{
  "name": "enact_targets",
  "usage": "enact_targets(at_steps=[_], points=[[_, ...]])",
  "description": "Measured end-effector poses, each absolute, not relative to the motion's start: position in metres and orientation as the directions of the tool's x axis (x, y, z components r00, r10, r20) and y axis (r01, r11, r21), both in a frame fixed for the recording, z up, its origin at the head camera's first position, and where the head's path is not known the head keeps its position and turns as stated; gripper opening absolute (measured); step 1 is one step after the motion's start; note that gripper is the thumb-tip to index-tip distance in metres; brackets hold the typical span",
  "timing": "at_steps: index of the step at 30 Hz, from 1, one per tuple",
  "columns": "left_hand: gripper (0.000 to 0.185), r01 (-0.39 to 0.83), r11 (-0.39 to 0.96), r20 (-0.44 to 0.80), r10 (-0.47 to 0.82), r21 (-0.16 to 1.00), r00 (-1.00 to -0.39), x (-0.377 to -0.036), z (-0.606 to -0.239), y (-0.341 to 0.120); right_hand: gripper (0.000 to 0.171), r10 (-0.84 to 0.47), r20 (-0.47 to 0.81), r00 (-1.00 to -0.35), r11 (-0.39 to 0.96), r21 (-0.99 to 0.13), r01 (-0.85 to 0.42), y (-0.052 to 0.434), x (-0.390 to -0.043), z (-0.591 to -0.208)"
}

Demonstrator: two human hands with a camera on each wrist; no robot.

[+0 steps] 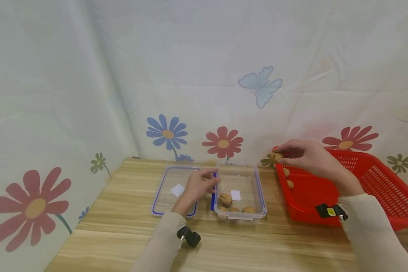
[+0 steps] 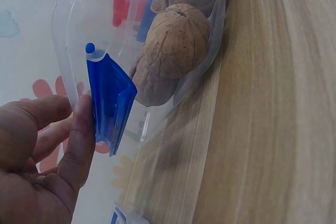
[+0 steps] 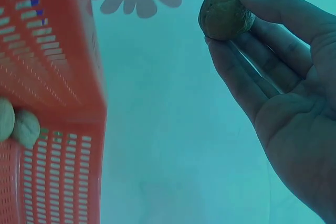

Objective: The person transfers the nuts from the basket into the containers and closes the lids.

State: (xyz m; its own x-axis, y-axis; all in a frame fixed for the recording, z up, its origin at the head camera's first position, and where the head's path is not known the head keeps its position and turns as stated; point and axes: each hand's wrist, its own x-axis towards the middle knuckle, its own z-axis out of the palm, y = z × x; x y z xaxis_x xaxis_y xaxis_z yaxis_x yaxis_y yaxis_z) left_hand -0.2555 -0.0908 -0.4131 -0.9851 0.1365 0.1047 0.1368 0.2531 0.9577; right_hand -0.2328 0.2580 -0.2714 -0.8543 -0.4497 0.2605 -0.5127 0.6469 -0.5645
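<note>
My right hand (image 1: 307, 158) pinches a walnut (image 1: 277, 156) between thumb and fingertips, above the left rim of the red basket (image 1: 287, 204). In the right wrist view, that walnut (image 3: 226, 14) sits at the fingertips. My left hand (image 1: 198, 185) holds the left rim of a clear plastic box (image 1: 261, 194), fingers right by its blue side clip (image 2: 110, 100). Several walnuts (image 1: 226, 199) lie at the near end of the box, and the left wrist view shows some walnuts (image 2: 178, 40) through its wall.
Left of the box lies a clear lid (image 1: 180, 206) with a blue seal, partly behind the left hand. A white paper square (image 1: 235, 195) shows in the box. Inside the basket's left side are walnuts (image 1: 290, 184). A flowered sheet (image 1: 190, 94) rises behind the wooden table (image 1: 115, 226).
</note>
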Motion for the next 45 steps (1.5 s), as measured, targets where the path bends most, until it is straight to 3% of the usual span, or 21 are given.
enact_targets(at_steps=[23,45], points=[[0.042,0.146,0.251,0.115,0.135,0.957,-0.984,-0.258,-0.415,-0.091,0.031,-0.486,0.330,-0.809,0.476,-0.676,-0.562,0.220,-0.226,-0.301],[0.041,0.145,0.237,0.116,0.131,0.961,-0.985,-0.260,-0.419,-0.092,0.032,-0.523,0.246,-0.816,0.445,-0.737,-0.508,0.191,-0.226,-0.327]])
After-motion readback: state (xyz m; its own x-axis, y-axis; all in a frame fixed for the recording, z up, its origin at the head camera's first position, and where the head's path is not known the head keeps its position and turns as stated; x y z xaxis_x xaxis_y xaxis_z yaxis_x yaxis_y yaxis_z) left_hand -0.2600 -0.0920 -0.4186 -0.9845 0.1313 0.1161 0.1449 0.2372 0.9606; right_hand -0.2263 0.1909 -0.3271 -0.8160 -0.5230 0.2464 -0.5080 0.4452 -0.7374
